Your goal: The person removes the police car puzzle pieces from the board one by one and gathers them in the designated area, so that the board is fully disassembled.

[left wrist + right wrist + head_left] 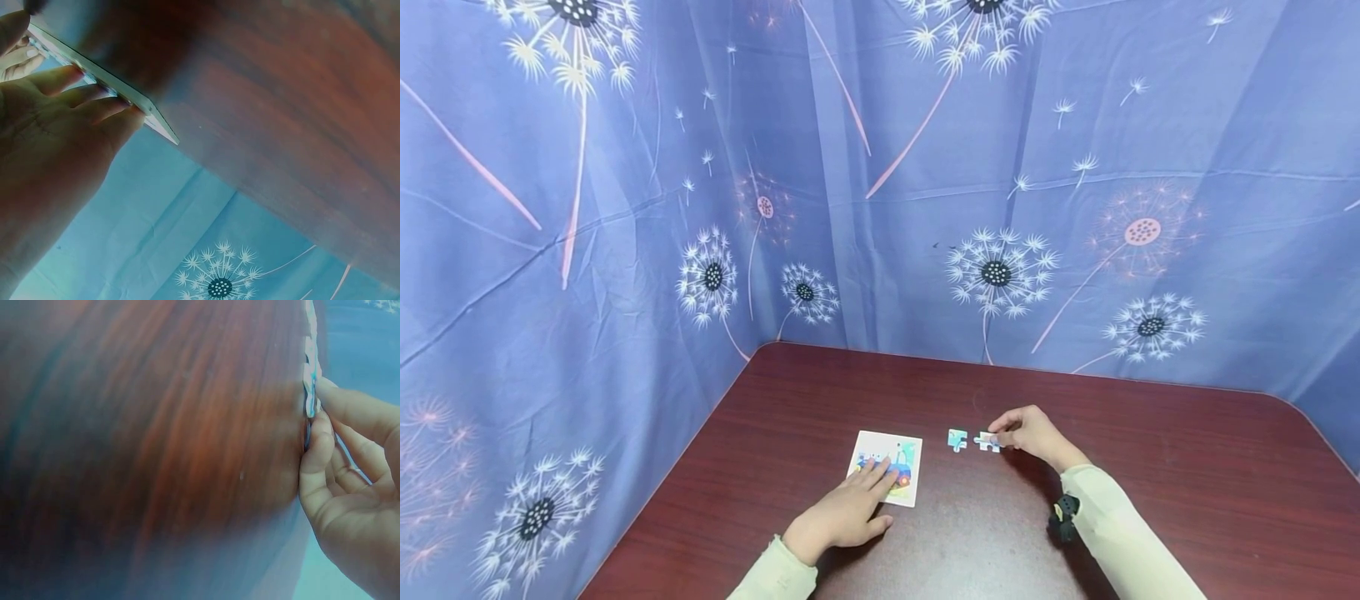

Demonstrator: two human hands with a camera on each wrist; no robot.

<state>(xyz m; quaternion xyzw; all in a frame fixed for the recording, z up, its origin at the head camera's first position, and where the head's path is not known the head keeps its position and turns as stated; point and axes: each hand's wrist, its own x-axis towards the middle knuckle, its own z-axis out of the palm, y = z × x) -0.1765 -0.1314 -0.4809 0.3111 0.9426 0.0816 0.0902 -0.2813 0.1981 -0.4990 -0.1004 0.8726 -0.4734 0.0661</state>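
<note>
A pale-bordered jigsaw puzzle board with a blue vehicle picture lies on the table. My left hand rests on it, fingers spread and straight; they cover part of the picture. In the left wrist view the fingers lie along the face of the board. To the right, my right hand pinches a small puzzle piece between thumb and fingertips, at the tabletop. A second puzzle piece lies just left of it, with a narrow gap between the two.
The dark red wooden table has rounded far corners. Behind it and along its left side hangs a blue curtain with dandelion prints. A black object sits at the right sleeve's cuff.
</note>
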